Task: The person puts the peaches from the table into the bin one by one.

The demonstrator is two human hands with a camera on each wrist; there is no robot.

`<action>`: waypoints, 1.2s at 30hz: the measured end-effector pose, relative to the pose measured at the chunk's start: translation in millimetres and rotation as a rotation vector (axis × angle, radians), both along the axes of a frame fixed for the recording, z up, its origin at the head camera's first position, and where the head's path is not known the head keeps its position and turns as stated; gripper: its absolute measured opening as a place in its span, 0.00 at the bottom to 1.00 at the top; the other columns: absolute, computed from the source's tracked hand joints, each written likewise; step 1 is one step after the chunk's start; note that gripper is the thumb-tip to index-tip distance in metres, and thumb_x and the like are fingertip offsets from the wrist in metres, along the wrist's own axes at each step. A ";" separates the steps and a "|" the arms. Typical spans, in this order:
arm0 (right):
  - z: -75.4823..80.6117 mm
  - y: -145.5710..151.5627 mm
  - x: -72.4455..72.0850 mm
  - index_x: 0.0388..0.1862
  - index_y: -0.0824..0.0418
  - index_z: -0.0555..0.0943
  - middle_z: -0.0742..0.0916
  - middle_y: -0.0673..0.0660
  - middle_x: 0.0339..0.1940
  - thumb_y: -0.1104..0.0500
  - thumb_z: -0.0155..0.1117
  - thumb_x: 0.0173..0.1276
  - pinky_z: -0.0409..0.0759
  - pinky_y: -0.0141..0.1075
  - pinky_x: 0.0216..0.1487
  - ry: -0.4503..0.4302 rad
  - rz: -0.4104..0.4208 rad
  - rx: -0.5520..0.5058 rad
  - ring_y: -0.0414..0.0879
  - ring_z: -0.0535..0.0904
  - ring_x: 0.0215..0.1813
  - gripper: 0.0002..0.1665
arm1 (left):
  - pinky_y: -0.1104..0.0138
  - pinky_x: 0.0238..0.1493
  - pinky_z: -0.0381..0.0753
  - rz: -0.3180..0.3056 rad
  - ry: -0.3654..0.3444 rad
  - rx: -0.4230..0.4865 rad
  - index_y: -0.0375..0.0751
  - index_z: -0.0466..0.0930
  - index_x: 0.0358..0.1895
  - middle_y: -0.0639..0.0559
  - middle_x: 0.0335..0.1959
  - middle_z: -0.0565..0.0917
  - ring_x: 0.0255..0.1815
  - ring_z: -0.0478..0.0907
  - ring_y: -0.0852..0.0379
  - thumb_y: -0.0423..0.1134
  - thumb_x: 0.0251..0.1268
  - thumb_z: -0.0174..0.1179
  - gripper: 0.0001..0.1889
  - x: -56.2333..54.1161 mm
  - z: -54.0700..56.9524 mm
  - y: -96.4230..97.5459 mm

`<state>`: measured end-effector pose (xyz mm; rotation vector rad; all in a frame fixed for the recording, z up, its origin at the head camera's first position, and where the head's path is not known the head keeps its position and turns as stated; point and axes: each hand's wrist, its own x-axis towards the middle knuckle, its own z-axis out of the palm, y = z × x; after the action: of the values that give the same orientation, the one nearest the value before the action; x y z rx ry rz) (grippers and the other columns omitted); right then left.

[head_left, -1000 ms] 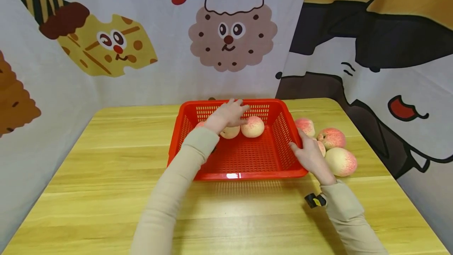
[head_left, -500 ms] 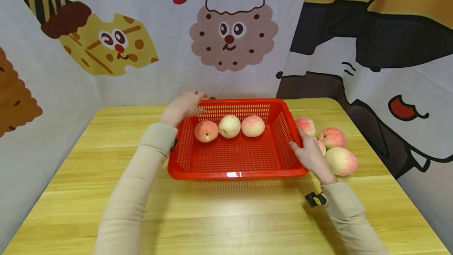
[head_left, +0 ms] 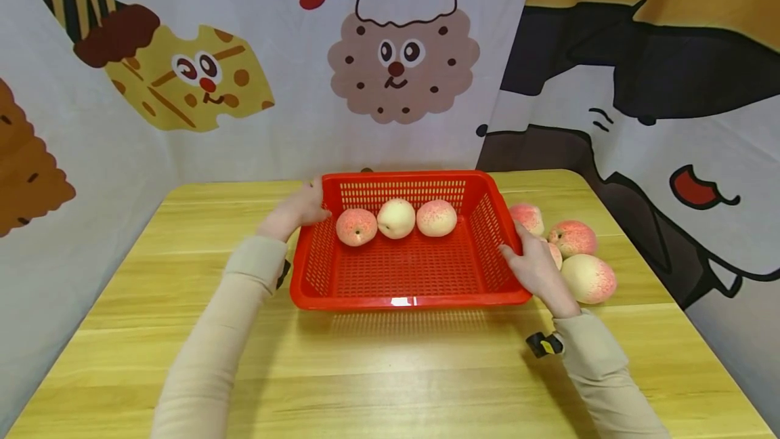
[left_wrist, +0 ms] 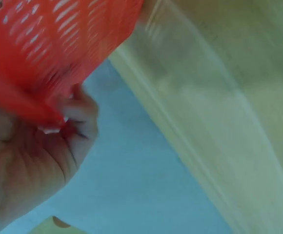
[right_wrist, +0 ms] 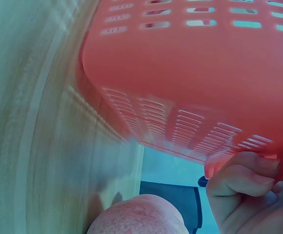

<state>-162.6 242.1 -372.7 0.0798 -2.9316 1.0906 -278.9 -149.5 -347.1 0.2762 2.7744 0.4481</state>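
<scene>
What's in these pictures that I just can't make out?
Head view: most of one tabletop peach, hidden behind the right hand.
Left wrist view: fine detail where the left hand grips the red basket, blurred.
Right wrist view: the rest of a pinkish peach, cut off by the bottom edge.

Left sleeve point(head_left: 201, 351) and right sleeve point(head_left: 612, 385) plain beige, lightly creased; left cuff point(head_left: 257, 263) and right cuff point(head_left: 588, 344) broad; black device point(head_left: 536, 344) at right wrist, blocky, yellow mark point(head_left: 546, 348); dark fitting point(head_left: 283, 274) at left wrist, partly hidden; left hand point(head_left: 298, 208), right hand point(head_left: 537, 266) bare.
</scene>
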 end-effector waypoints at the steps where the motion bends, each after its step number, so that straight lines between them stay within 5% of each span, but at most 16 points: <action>1: 0.0 -0.1 0.0 0.73 0.71 0.54 0.80 0.76 0.49 0.61 0.49 0.71 0.83 0.45 0.35 -0.001 0.000 0.001 0.59 0.83 0.39 0.35 | 0.46 0.69 0.63 0.012 -0.004 0.019 0.26 0.25 0.73 0.22 0.72 0.46 0.72 0.53 0.30 0.37 0.67 0.50 0.45 0.4 -3.0 0.7; 13: 2.7 1.0 -3.0 0.73 0.70 0.55 0.81 0.74 0.49 0.58 0.50 0.72 0.84 0.44 0.36 -0.017 0.049 0.048 0.56 0.84 0.39 0.35 | 0.48 0.69 0.64 0.101 0.060 0.175 0.27 0.26 0.73 0.24 0.71 0.54 0.71 0.57 0.34 0.27 0.57 0.48 0.46 4.1 -14.2 -0.4; 19: 37.9 22.3 -17.5 0.73 0.67 0.55 0.85 0.61 0.39 0.46 0.49 0.73 0.82 0.41 0.39 -0.207 0.251 0.186 0.45 0.82 0.36 0.39 | 0.48 0.66 0.68 0.107 0.079 0.211 0.28 0.29 0.73 0.24 0.68 0.60 0.68 0.63 0.35 0.26 0.56 0.49 0.46 3.5 -15.2 -0.4; 22: 56.4 36.0 -32.1 0.71 0.71 0.57 0.82 0.60 0.33 0.47 0.50 0.73 0.78 0.40 0.37 -0.198 0.290 0.314 0.46 0.78 0.33 0.38 | 0.48 0.64 0.70 0.111 0.078 0.216 0.28 0.29 0.73 0.25 0.67 0.61 0.66 0.64 0.35 0.26 0.55 0.49 0.46 3.7 -15.3 -0.1; 26: 66.7 51.6 -53.3 0.69 0.76 0.58 0.77 0.73 0.45 0.51 0.53 0.71 0.79 0.51 0.41 -0.161 0.264 0.454 0.59 0.77 0.41 0.38 | 0.49 0.65 0.69 0.115 0.076 0.203 0.28 0.28 0.73 0.24 0.68 0.60 0.67 0.64 0.35 0.26 0.56 0.49 0.46 4.1 -15.2 1.2; 30: 64.7 60.4 -69.1 0.71 0.72 0.57 0.64 0.80 0.62 0.47 0.56 0.68 0.73 0.63 0.52 -0.244 0.231 0.518 0.71 0.69 0.56 0.42 | 0.49 0.64 0.70 0.113 0.079 0.195 0.27 0.28 0.73 0.24 0.68 0.61 0.66 0.65 0.35 0.27 0.56 0.49 0.46 3.0 -16.5 2.2; 36: 49.2 63.4 -86.1 0.72 0.67 0.56 0.62 0.78 0.64 0.42 0.60 0.63 0.74 0.62 0.50 -0.340 0.277 0.545 0.71 0.68 0.57 0.48 | 0.49 0.63 0.71 0.104 0.082 0.204 0.27 0.27 0.73 0.23 0.67 0.60 0.66 0.65 0.34 0.26 0.56 0.49 0.47 3.2 -17.3 3.2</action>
<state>-248.7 305.4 -323.4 0.3445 -3.5232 0.2982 -275.7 -146.4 -364.4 0.2017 2.8343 0.7642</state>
